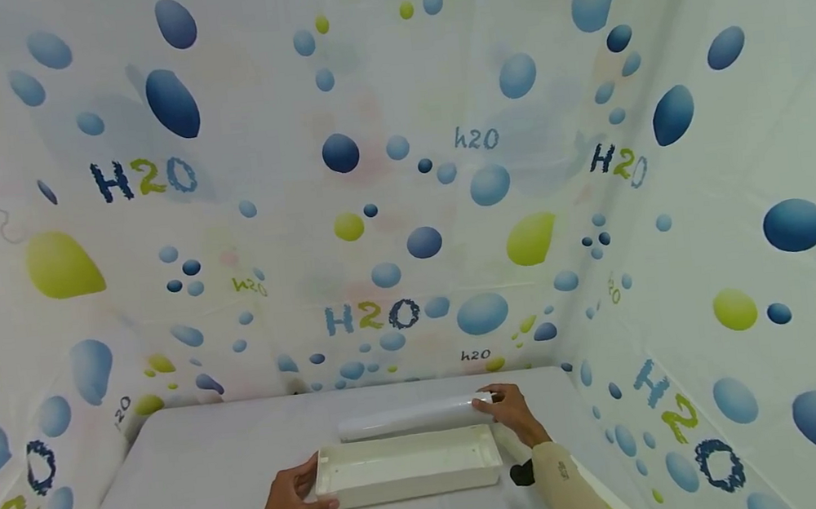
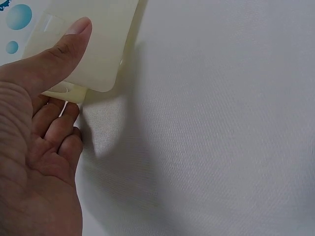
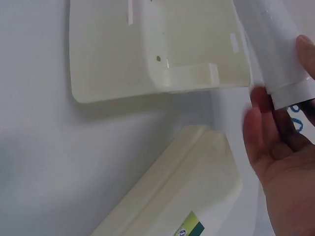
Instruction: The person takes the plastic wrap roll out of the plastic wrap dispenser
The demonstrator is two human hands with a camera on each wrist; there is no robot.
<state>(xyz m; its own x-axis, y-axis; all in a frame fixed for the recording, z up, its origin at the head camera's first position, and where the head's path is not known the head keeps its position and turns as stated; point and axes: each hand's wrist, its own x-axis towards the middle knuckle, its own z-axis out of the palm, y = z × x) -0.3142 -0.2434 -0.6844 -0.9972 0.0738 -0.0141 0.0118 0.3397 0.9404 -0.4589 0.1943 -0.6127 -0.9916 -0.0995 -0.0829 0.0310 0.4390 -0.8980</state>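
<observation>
A long, shallow cream plastic box (image 1: 416, 489) lies with its open side up in the head view. My left hand (image 1: 289, 497) grips its left end, the thumb pressed on the outer wall (image 2: 106, 54) and the fingers curled behind the end. Behind the box is a smooth white roll (image 1: 409, 418), almost parallel to it. With my right hand (image 1: 515, 413) I hold the roll's right end, thumb on its side and fingers around the rim. The right wrist view shows this end of the roll (image 3: 275, 49) just past the box's corner.
A second long cream plastic piece (image 3: 182, 182) with a green label (image 3: 189, 226) lies beside the box, partly behind my right arm in the head view. A small black object (image 1: 522, 473) shows by the sleeve (image 1: 565, 477). White cloth (image 1: 178, 473) covers the table; printed curtains surround it.
</observation>
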